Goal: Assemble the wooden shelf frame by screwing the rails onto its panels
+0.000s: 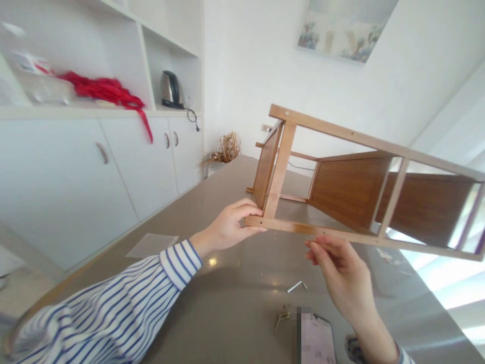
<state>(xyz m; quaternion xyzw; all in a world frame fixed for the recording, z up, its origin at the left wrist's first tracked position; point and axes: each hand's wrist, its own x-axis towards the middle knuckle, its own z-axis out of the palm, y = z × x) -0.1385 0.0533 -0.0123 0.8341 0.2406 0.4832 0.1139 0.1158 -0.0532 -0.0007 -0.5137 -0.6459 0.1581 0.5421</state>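
Note:
A wooden shelf unit [341, 132] with slim rails and brown panels lies on its side on the table. My left hand [231, 222] grips its lower near corner, thumb beneath the rail and fingers over it. Just below the lower rail, my right hand [341, 268] is closed in a pinch. Whatever sits between thumb and forefinger is too small to make out. On the table under that hand lies an Allen key [296, 286], and nearer to me is a small pile of screws [282, 317].
A phone [318, 338] lies at the near edge of the grey table [227, 303]. A clear plastic bag [151, 244] is at the left, with small pieces [390, 257] at the right. Beyond stand a white cabinet [132, 162], a kettle [172, 90] and dried plants [229, 147].

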